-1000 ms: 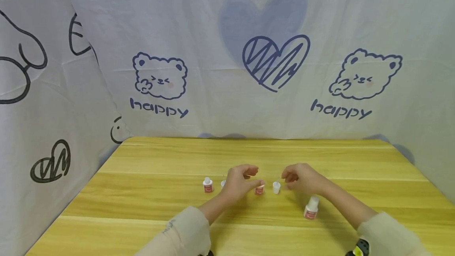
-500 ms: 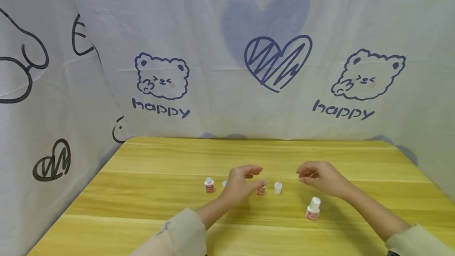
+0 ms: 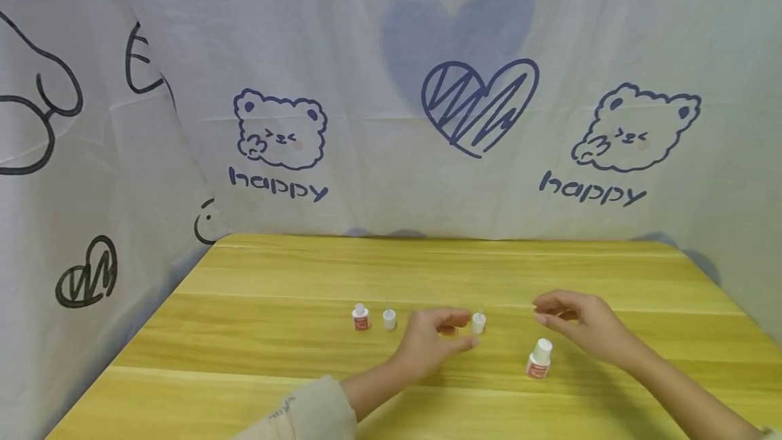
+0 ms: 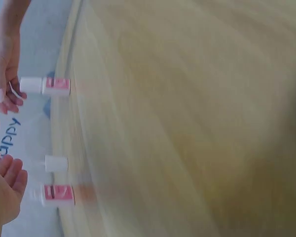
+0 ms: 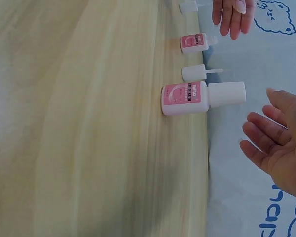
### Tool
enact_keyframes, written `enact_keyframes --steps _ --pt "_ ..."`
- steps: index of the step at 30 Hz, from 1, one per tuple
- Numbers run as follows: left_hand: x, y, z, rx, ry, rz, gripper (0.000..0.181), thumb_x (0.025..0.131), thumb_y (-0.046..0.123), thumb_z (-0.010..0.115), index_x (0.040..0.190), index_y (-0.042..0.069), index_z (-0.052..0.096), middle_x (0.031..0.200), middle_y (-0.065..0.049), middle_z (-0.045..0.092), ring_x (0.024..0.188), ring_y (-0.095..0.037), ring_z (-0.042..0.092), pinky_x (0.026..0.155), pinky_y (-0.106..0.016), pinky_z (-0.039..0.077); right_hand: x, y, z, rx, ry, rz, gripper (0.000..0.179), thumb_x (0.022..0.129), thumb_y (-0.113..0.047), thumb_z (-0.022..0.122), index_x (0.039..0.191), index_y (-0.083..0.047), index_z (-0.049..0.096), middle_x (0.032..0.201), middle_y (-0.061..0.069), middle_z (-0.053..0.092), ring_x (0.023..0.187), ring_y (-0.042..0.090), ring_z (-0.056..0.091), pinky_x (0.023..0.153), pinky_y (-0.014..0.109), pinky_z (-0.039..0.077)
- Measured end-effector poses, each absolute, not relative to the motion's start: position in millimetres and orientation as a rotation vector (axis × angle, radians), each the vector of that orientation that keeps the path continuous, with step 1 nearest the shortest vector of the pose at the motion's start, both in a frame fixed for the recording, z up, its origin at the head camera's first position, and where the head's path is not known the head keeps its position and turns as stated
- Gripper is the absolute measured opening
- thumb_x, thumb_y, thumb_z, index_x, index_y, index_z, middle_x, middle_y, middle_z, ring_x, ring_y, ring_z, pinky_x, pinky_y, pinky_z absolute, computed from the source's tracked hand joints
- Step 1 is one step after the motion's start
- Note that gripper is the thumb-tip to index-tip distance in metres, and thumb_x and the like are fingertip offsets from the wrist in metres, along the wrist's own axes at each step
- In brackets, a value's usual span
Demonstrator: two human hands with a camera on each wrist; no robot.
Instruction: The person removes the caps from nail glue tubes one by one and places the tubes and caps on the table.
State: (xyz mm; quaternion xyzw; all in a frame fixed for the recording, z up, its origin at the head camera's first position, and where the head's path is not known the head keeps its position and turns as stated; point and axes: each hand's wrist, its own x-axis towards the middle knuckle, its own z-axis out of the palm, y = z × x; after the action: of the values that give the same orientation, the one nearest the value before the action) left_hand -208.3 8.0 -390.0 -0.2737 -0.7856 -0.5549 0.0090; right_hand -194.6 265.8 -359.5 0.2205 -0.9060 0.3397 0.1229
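Note:
My left hand [image 3: 435, 341] is in the middle of the table with its fingers spread loosely and nothing held. Behind it in the head view, mostly hidden, is a small uncapped bottle with a pink label [image 5: 192, 43]. Just past its fingertips a white brush cap [image 3: 479, 323] stands upside down, its thin stem pointing up. To the right, my right hand [image 3: 586, 324] hovers with relaxed fingers and holds nothing. Nearest to it stands a white bottle with a pink label [image 3: 539, 358], upright and with its white cap on.
Left of the left hand stand another white bottle with a red-pink label [image 3: 361, 318] and a second upturned brush cap [image 3: 389, 319]. The wooden table [image 3: 275, 358] ends at a hanging printed cloth [image 3: 379, 202] at the back.
My right hand has moved away to the right from the upturned cap. My left hand has shifted slightly right and nearer, uncovering the left cap. The bottles have stayed put.

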Motion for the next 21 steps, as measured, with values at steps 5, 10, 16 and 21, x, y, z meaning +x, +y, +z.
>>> enact_keyframes --steps 5,10,16,21 --pt "-202.3 17.1 -393.9 -0.837 -2.463 -1.759 0.035 0.077 0.016 0.075 0.106 -0.003 0.066 0.107 -0.015 0.069 0.097 -0.024 0.066 0.083 -0.024 0.053 -188.7 268.6 -366.7 0.603 -2.614 1.034 0.015 0.085 -0.008 0.066 0.097 -0.001 0.067 0.092 0.013 0.07 0.078 -0.008 0.057 0.067 0.02 0.053" --pt "-196.1 26.7 -396.8 -0.849 -2.469 -1.788 0.034 0.076 0.014 0.076 0.104 -0.004 0.067 0.106 -0.014 0.069 0.095 -0.024 0.066 0.081 -0.02 0.053 -184.7 269.4 -373.3 0.573 -2.635 1.107 0.017 0.086 -0.01 0.065 0.099 0.001 0.067 0.096 0.016 0.069 0.079 -0.007 0.057 0.067 0.02 0.053" --pt "-192.4 35.5 -404.3 -0.925 -2.521 -1.717 0.036 0.077 0.015 0.075 0.106 -0.004 0.066 0.108 -0.013 0.069 0.097 -0.016 0.066 0.081 -0.018 0.053 -179.0 269.4 -384.5 0.625 -2.582 1.137 0.015 0.085 -0.005 0.065 0.097 0.002 0.067 0.095 0.016 0.069 0.08 -0.007 0.058 0.067 0.019 0.052" --pt "-191.3 43.9 -409.8 -0.98 -2.537 -1.695 0.037 0.078 0.016 0.074 0.107 -0.004 0.065 0.111 -0.013 0.068 0.098 -0.013 0.065 0.082 -0.016 0.051 -175.5 269.7 -393.7 0.671 -2.516 1.168 0.014 0.082 -0.001 0.067 0.095 0.003 0.067 0.092 0.0 0.071 0.079 -0.005 0.059 0.066 0.018 0.052"
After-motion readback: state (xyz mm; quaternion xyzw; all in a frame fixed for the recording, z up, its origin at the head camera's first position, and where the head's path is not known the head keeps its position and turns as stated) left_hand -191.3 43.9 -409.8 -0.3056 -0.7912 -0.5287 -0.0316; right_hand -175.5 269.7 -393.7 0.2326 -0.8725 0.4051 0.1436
